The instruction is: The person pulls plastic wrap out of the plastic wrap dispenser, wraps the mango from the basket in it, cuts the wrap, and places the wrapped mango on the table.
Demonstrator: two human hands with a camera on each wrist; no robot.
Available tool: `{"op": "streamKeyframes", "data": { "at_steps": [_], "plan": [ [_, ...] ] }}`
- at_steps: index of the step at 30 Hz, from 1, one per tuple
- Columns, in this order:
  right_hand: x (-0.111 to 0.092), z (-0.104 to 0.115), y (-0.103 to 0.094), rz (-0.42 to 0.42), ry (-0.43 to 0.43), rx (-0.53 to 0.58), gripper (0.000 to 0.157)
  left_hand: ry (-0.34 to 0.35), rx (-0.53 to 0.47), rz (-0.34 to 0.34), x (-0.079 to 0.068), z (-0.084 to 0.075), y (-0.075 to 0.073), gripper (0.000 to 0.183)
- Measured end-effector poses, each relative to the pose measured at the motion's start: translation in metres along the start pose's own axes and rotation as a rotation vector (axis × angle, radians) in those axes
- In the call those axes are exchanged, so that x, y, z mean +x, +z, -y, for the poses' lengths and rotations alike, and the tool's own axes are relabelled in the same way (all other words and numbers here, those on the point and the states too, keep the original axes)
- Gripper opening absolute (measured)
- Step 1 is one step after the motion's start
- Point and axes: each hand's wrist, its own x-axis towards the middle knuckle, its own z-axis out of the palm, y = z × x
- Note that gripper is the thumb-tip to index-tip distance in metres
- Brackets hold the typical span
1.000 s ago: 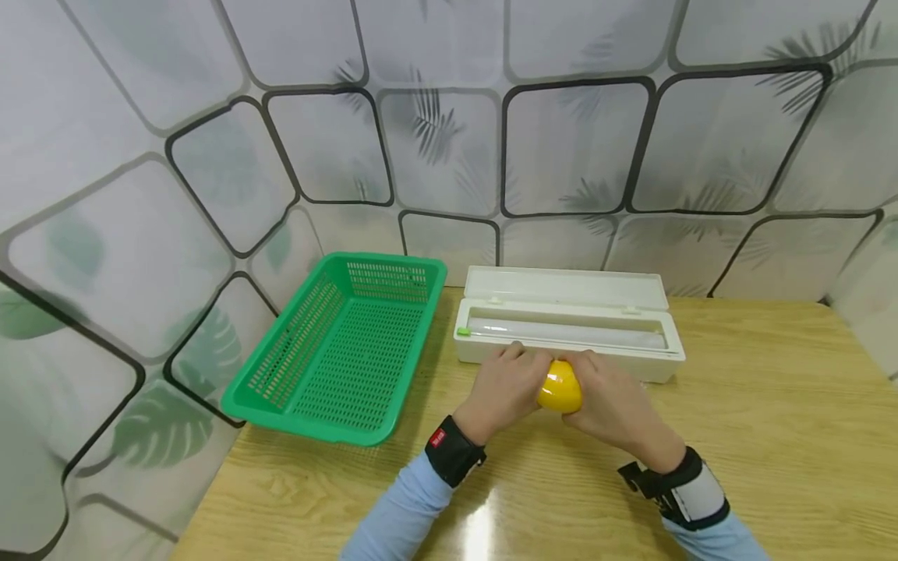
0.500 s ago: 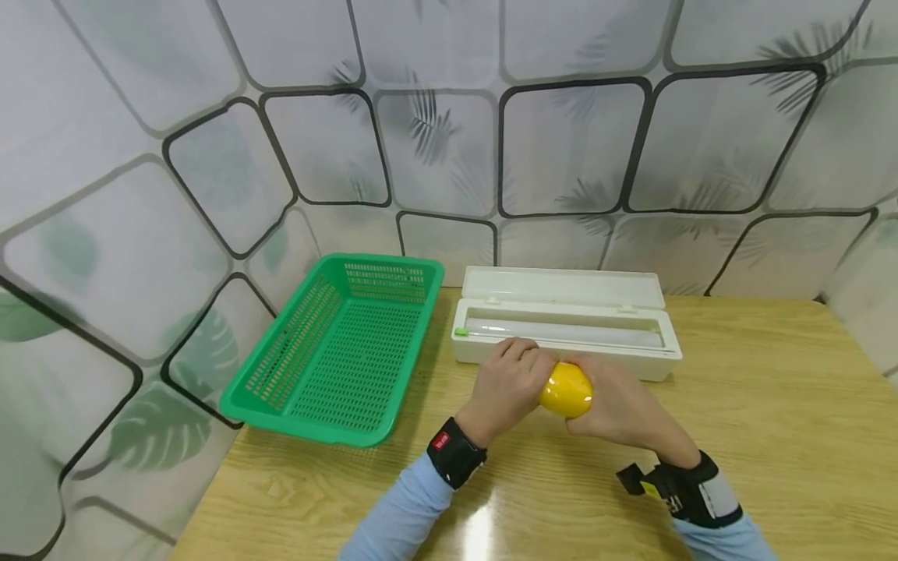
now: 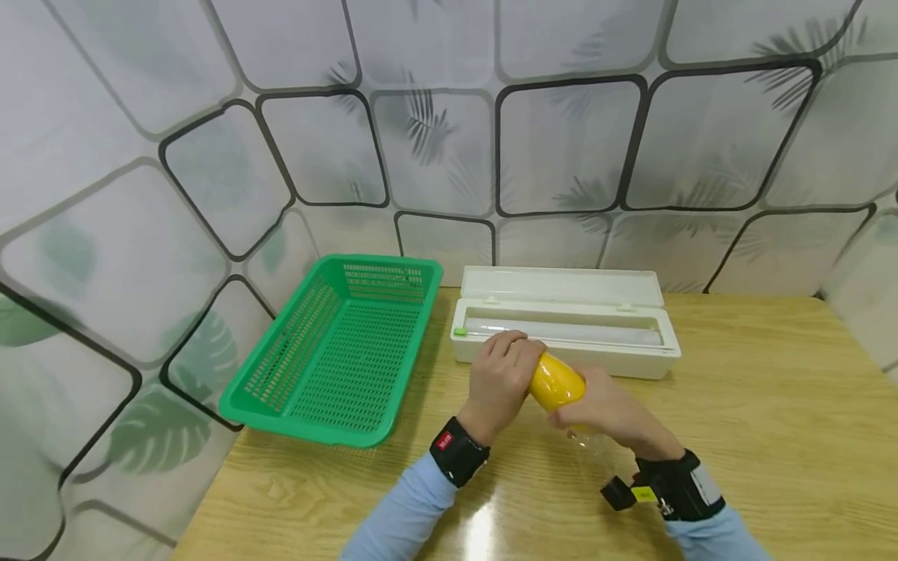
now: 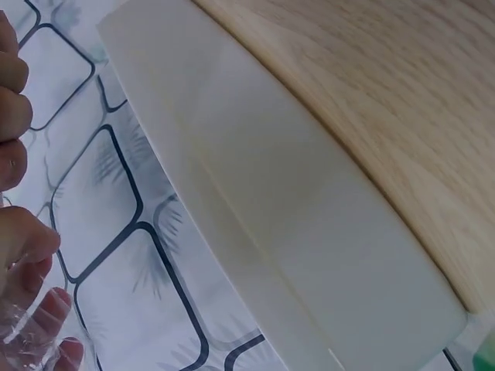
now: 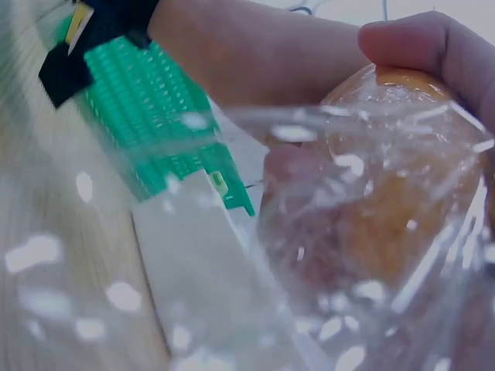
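A shiny yellow rounded object (image 3: 556,382), longer than it is wide, is held tilted between both hands over the table. Clear plastic film (image 5: 402,201) covers it in the right wrist view, and a loose end of film (image 3: 592,452) hangs below it. My left hand (image 3: 501,382) grips the upper left end with curled fingers. Around the lower right end my right hand (image 3: 610,405) holds on, thumb across the surface. Behind the hands sits a white cling film box (image 3: 561,354), lid raised, with a film roll (image 3: 561,331) inside.
A green plastic basket (image 3: 351,432) stands left of the hands on the wooden table (image 3: 772,436). A small green slider (image 3: 460,332) is at the box's left end. Patterned curtain (image 3: 561,148) backs the table.
Between the hands, the yellow object has turned from end-on to a slanted lie, showing more of its length. The right hand has shifted grip to its lower end, and loose film now hangs there.
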Motion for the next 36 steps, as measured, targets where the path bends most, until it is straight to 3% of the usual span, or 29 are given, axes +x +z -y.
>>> {"op": "streamKeyframes", "data": {
  "at_steps": [3,6,11,14,17,19,21,24,27,29,31,33,36],
  "plan": [
    [0.0,0.0,0.0,-0.006,0.039,0.018,0.043,-0.029,-0.008,0.049,0.001,-0.001,0.0,0.027],
    [0.002,0.0,0.0,-0.037,0.055,-0.047,0.044,-0.073,-0.013,0.126,0.002,0.0,-0.001,0.033],
    [0.004,-0.002,-0.002,-0.184,0.027,-0.239,0.052,-0.187,-0.058,0.296,0.0,0.004,-0.001,0.069],
    [0.003,-0.003,-0.004,-0.306,0.002,-0.339,0.058,-0.284,-0.148,0.335,-0.001,0.005,-0.004,0.083],
    [0.003,-0.005,-0.005,-0.444,-0.085,-0.467,0.057,-0.392,-0.314,0.264,0.003,0.002,-0.009,0.073],
    [0.004,-0.007,-0.004,-0.534,-0.175,-0.577,0.053,-0.464,-0.475,0.205,0.007,-0.006,-0.014,0.06],
    [0.005,-0.009,-0.001,-0.627,-0.255,-0.7,0.052,-0.548,-0.65,0.189,0.012,-0.015,-0.019,0.049],
    [0.007,-0.013,0.004,-0.751,-0.332,-0.85,0.059,-0.732,-0.908,0.262,0.017,-0.031,-0.029,0.049],
    [0.011,-0.015,0.009,-0.846,-0.383,-0.956,0.068,-0.963,-1.127,0.35,0.023,-0.041,-0.037,0.058],
    [0.012,-0.016,0.012,-0.88,-0.419,-0.992,0.07,-1.073,-1.259,0.349,0.027,-0.044,-0.041,0.059],
    [0.014,-0.017,0.015,-0.889,-0.454,-1.019,0.07,-1.148,-1.352,0.329,0.029,-0.045,-0.043,0.06],
    [0.015,-0.017,0.019,-0.892,-0.475,-1.039,0.069,-1.167,-1.415,0.299,0.031,-0.045,-0.043,0.057],
    [0.016,-0.018,0.025,-0.902,-0.493,-1.066,0.067,-1.202,-1.427,0.289,0.03,-0.046,-0.041,0.061]
  ]
}}
